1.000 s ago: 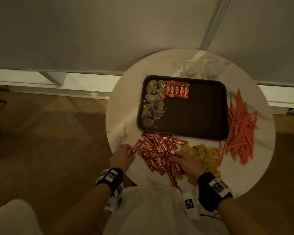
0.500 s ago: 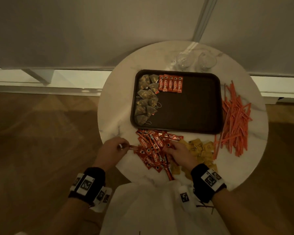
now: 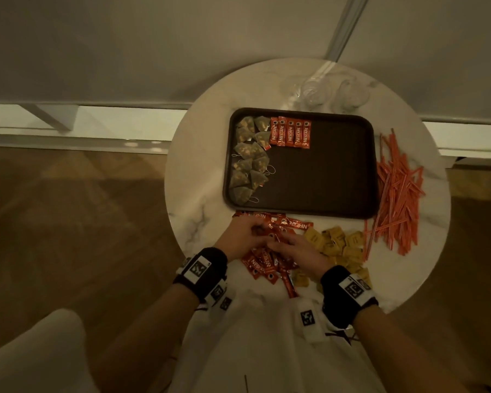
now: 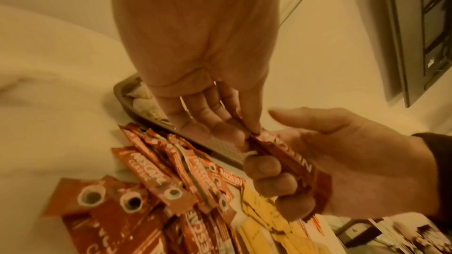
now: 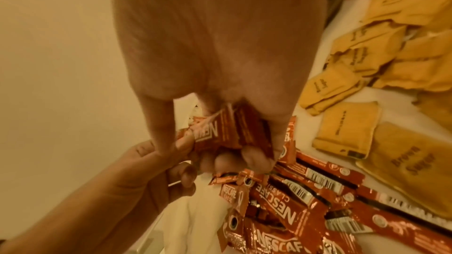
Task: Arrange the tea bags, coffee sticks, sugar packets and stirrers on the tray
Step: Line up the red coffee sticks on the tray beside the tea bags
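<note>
A dark tray (image 3: 323, 180) holds tea bags (image 3: 250, 160) down its left side and a row of red coffee sticks (image 3: 291, 134) at the far edge. Loose coffee sticks (image 3: 262, 263) lie piled in front of it, beside yellow sugar packets (image 3: 343, 245) and orange stirrers (image 3: 397, 188). Both hands meet above the pile. My right hand (image 5: 232, 148) curls its fingers round a small bundle of coffee sticks (image 5: 229, 130). My left hand (image 4: 247, 134) pinches one end of a held stick (image 4: 288, 154).
The round marble table (image 3: 199, 194) stands against a pale wall, with clear glasses (image 3: 318, 90) behind the tray. The tray's right half is bare. Wooden floor lies to the left and a white cloth covers my lap.
My left hand has come in from the table's left edge with a stick and now meets my right hand over the pile. The right hand has lifted slightly.
</note>
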The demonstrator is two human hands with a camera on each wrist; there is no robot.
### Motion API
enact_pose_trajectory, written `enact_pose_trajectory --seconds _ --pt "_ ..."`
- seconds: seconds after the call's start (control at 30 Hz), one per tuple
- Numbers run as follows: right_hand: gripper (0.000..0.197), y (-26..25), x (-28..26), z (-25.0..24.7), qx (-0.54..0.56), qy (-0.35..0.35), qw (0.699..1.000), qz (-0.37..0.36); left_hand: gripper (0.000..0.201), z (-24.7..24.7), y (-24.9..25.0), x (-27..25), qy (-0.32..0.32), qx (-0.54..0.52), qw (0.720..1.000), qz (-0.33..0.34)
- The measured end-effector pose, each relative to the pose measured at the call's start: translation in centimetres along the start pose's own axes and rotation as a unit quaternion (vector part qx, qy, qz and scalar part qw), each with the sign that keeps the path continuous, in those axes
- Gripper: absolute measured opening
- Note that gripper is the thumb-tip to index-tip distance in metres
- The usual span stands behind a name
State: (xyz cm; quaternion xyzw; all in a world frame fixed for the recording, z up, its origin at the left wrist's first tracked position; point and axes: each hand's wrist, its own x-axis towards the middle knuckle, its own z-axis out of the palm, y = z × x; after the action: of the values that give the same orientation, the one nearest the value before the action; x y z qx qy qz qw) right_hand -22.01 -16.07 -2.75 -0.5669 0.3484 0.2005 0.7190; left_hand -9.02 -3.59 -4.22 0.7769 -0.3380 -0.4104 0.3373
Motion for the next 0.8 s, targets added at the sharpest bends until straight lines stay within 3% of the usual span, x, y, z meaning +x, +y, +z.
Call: enact_pose_trajectory --seconds 0.13,0.2,0.3,0.47,0.63,0.73,0.8 --pt "0.011 0.9 0.5 -0.6 -0.032 0.010 0.999 0.025 0.012 0.0 -1.1 0.5 0.012 -0.049 0.998 -0.042" --pt "0.009 1.5 0.7 -1.1 -0.028 0.027 0.998 0.039 0.009 -0.7 -2.4 0.7 0.018 0.049 0.998 -0.034" --pt "0.005 2.3 0.9 -1.7 -0.043 0.035 0.997 0.046 0.028 -1.3 -4.3 0.9 -0.061 0.256 0.965 -0.002" --pt "0.009 3.0 0.4 -2.3 -0.086 0.031 0.994 0.058 0.027 -1.8 -5.4 1.2 -0.102 0.339 0.934 0.041" --pt "0.012 3.0 0.3 -2.3 -0.107 0.028 0.992 0.058 0.010 -3.4 -5.6 1.7 -0.116 0.322 0.939 0.032" --pt "0.011 2.4 0.7 -1.9 -0.090 0.033 0.995 0.019 0.010 -4.1 -5.3 1.3 -0.057 0.230 0.972 0.006" --pt "0.020 1.8 1.2 -1.4 -0.062 0.042 0.997 -0.009 0.009 -4.0 -4.1 0.8 -0.006 0.131 0.991 -0.019"
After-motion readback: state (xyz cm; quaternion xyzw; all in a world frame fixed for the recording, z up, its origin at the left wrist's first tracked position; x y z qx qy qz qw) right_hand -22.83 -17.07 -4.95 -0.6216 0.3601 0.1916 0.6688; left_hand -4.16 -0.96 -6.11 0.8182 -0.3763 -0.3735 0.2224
